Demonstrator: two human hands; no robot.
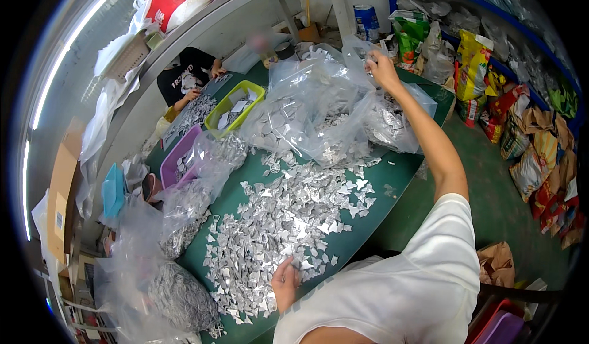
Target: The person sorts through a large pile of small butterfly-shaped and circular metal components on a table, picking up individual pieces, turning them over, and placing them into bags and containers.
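Note:
A wide pile of small silver-grey metal pieces (270, 221), many of them pointed, is spread over the green table (383, 206). My left hand (285, 284) rests at the pile's near edge, its fingers curled together among the pieces; whatever they hold is too small to name. At the far right of the table, my right hand (381, 71) is raised with bent, closed fingers beside an upright clear plastic bag (356, 52). Anything in those fingers cannot be made out. Large clear bags (319, 108) of flat silver pieces stand between the pile and the far end.
A yellow-green basket (257, 90) and a purple basket (165, 169) line the left side. Filled clear bags (184, 295) stand at the near left. Across the table, a person in a black shirt (184, 80) handles pieces. Colourful sacks (472, 68) crowd the blue shelf at right.

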